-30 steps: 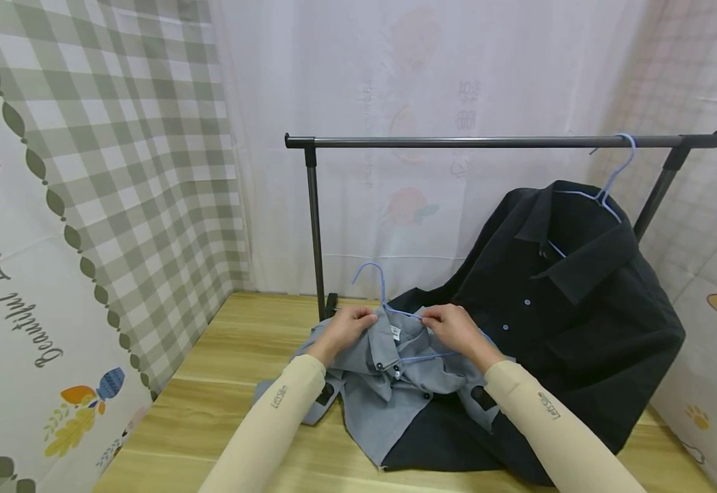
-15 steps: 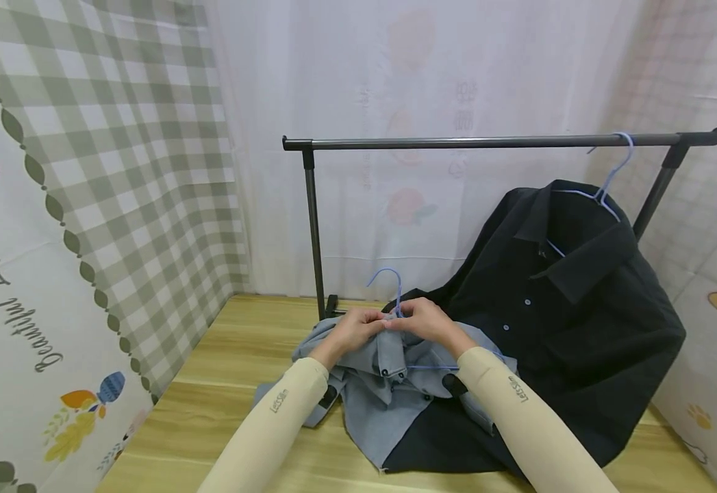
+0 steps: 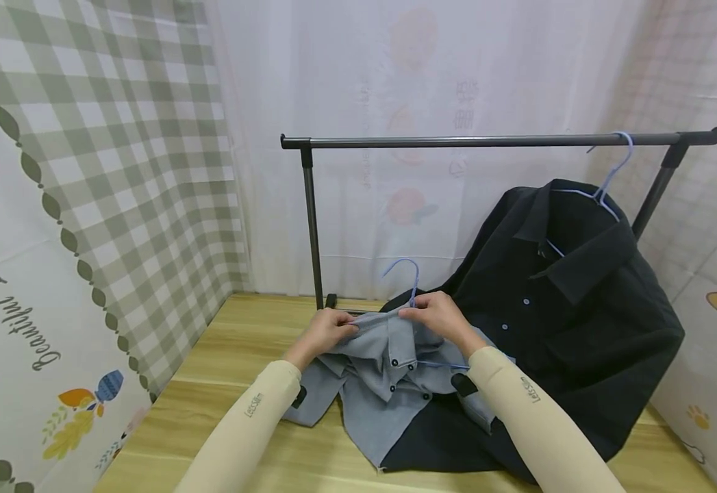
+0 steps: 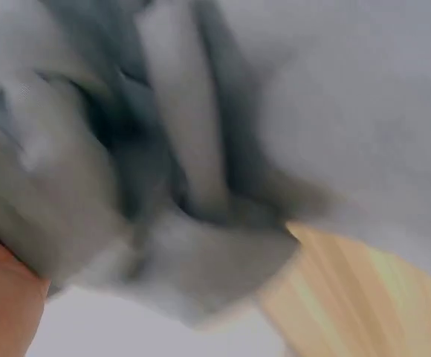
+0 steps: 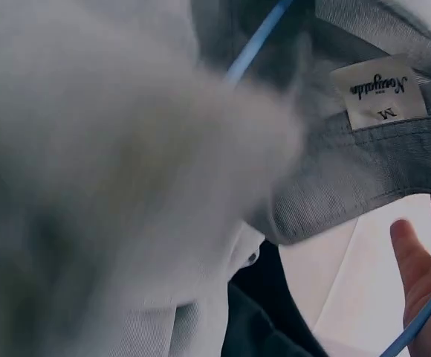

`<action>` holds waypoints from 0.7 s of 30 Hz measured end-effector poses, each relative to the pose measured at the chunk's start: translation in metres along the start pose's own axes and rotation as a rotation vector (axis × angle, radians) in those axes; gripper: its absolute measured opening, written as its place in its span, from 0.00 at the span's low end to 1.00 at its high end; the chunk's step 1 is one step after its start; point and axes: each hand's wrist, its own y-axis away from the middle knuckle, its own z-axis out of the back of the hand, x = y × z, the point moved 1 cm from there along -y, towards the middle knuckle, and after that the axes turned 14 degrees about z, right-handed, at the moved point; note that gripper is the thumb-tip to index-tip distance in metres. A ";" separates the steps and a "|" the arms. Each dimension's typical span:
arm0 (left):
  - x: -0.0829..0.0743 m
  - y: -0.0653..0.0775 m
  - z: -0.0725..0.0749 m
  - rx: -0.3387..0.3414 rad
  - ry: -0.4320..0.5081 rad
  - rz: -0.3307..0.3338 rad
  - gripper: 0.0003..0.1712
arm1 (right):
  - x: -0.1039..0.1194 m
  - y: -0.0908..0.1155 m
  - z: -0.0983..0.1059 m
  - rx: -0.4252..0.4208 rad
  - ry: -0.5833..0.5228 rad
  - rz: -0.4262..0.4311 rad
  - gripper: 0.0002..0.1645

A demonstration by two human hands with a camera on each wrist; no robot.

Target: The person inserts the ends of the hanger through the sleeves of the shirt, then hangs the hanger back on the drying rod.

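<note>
A grey shirt [image 3: 364,404] lies crumpled on the table, partly over the black shirt. My left hand [image 3: 324,334] pinches its cloth on the left side of the collar. My right hand [image 3: 441,316] pinches the collar edge right beside the neck of a blue hanger [image 3: 417,277]. The hook stands upright above the collar, and a lower bar of the hanger shows at the shirt's opening. In the right wrist view, a size M label [image 5: 379,91] is visible inside the collar. Blurred grey cloth [image 4: 193,111] fills most of the left wrist view.
A dark clothes rack [image 3: 487,142] stands at the back. From its right end a black shirt [image 3: 598,342] hangs on a second blue hanger [image 3: 618,164], draping onto the wooden table [image 3: 210,383]. Curtains [image 3: 130,137] enclose the left, back and right.
The hanger's hook has shifted right. My hands came together at the collar, then parted; the left hand has moved left, drawing the grey cloth with it. The black shirt has stayed still.
</note>
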 end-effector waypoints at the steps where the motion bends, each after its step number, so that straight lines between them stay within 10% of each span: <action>1: 0.006 0.001 0.003 -0.011 -0.004 0.003 0.07 | -0.001 0.000 0.002 0.000 -0.009 -0.004 0.28; 12: 0.047 0.014 0.029 -0.026 0.152 0.159 0.13 | -0.009 0.003 0.024 -0.013 -0.052 -0.055 0.29; 21: 0.069 0.022 0.039 -0.044 0.069 0.131 0.06 | -0.019 0.008 0.038 -0.105 -0.104 -0.079 0.30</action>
